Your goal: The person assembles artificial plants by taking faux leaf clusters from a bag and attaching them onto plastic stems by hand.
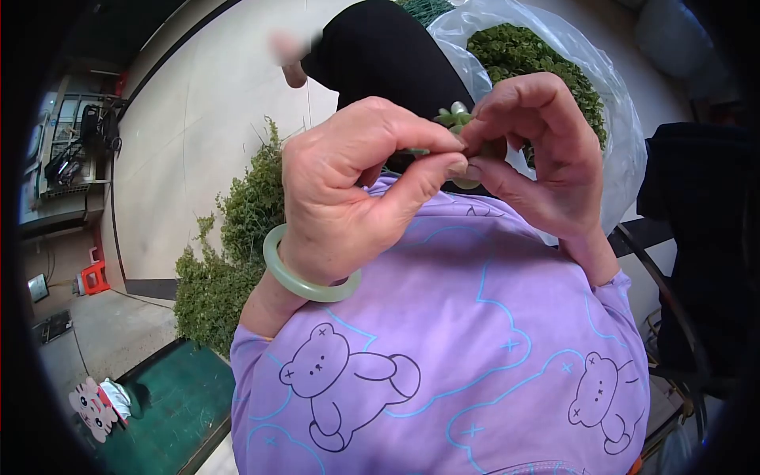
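A small green sprig [453,119] with a pale tip is held up in front of my chest. My left hand [356,170], with a pale green bangle [313,286] on its wrist, pinches it between thumb and forefinger, and a bit of thin stem shows there. Touching it at the fingertips, my right hand [542,150] is also closed in a pinch on the sprig. Fingers cover most of the sprig. Beyond my right hand stands a clear plastic bag [625,170] containing green leaves [522,59].
A heap of leafy stems [226,261] lies to my left. Lower left is a green tabletop [178,404] bearing a pink cartoon figure [93,408]. A red stool [95,277] stands farther off. My black-clad leg [388,55] extends ahead, and dark cloth [689,261] hangs at right.
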Demonstrator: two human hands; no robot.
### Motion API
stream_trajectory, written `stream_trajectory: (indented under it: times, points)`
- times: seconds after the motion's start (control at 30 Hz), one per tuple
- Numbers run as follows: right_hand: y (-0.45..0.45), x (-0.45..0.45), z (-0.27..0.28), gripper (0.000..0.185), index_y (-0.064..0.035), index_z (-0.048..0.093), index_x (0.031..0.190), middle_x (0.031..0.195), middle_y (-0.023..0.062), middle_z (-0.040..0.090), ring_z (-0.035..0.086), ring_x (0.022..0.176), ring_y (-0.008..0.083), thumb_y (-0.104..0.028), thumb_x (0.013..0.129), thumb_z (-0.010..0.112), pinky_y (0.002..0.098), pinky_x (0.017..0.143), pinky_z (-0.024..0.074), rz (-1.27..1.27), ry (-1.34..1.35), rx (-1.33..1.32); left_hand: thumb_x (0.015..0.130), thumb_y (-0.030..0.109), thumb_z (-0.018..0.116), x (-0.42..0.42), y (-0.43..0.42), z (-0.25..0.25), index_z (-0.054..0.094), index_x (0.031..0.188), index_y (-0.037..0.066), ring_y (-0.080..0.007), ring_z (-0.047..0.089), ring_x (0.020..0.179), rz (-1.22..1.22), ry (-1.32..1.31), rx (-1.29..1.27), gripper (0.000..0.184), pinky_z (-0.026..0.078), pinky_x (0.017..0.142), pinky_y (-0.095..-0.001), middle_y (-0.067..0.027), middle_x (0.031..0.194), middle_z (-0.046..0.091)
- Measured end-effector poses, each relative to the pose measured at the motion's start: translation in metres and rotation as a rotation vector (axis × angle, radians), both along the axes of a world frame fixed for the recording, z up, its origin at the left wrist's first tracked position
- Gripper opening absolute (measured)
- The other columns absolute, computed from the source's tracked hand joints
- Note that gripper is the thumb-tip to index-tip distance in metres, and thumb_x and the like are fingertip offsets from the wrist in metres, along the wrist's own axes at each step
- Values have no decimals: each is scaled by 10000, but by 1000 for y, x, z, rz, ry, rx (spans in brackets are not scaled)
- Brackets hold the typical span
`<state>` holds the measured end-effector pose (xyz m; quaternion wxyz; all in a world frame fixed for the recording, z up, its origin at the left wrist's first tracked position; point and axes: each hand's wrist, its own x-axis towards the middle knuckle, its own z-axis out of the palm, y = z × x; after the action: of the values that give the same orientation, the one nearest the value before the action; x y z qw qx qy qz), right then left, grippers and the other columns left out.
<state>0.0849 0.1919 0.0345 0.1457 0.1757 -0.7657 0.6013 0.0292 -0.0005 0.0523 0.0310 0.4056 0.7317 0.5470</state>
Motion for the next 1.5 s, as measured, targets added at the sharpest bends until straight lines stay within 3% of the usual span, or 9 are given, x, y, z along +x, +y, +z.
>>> stream_trajectory:
  times: [0.17,0.27,0.37,0.5,0.57,0.67,0.83,1.1,1.5]
  points:
    - [-10,-10,1,366,27,494,1064,932,80,565,566,867,138,54,722,622,244,770,423,2,17,-172,785,-9,657,6,5,-2,589,860,-8,-33,479,642,166,-14,18,101,369,562,-145,-29,798,561]
    - [-4,-20,-15,198,16,563,964,816,47,612,579,750,94,-33,775,595,226,701,451,184,-34,-184,804,6,645,2,8,-11,579,867,-2,-26,473,636,169,68,99,92,365,555,-140,-19,778,542]
    - [-13,-22,-28,129,34,586,903,908,71,592,553,835,103,-59,816,564,239,774,431,237,-53,-358,806,-11,633,0,11,-16,579,847,-2,-27,469,629,196,161,172,68,363,550,-143,-20,784,545]
    - [-24,-14,-16,79,35,573,882,942,85,566,520,813,96,-16,828,544,252,751,428,175,-131,-591,786,89,686,-3,9,-18,531,968,5,-16,420,626,155,225,140,254,315,548,-131,-25,825,547]
    - [-24,-12,-14,89,24,570,858,887,80,583,513,716,105,48,772,568,253,701,433,120,-99,-658,774,153,707,4,6,-5,488,1024,10,-12,392,631,118,24,110,362,292,557,-131,-34,851,546]
    - [-2,-16,-17,119,36,544,901,887,128,578,540,763,175,35,782,540,356,828,460,48,298,34,770,218,706,4,-8,-2,438,1051,22,-10,364,644,-13,-162,156,435,270,575,-136,-49,876,541]
    - [-4,-11,-5,154,29,592,869,791,101,624,506,703,165,43,716,603,271,644,422,-51,364,120,868,-39,505,5,-13,-2,495,955,-23,-66,482,698,50,25,-22,89,387,653,-160,-66,847,550]
    - [-8,-6,1,153,41,619,821,748,98,640,499,633,157,59,669,610,263,567,404,-130,376,215,789,-55,621,9,-7,7,616,868,-33,-57,489,581,138,270,-27,83,371,511,-169,-45,716,578]
    - [-10,-3,2,232,31,640,811,731,90,641,492,594,138,92,590,610,244,524,396,-135,340,213,770,-50,641,12,-2,11,624,869,-11,-46,486,535,184,364,-117,108,370,462,-166,-34,673,573]
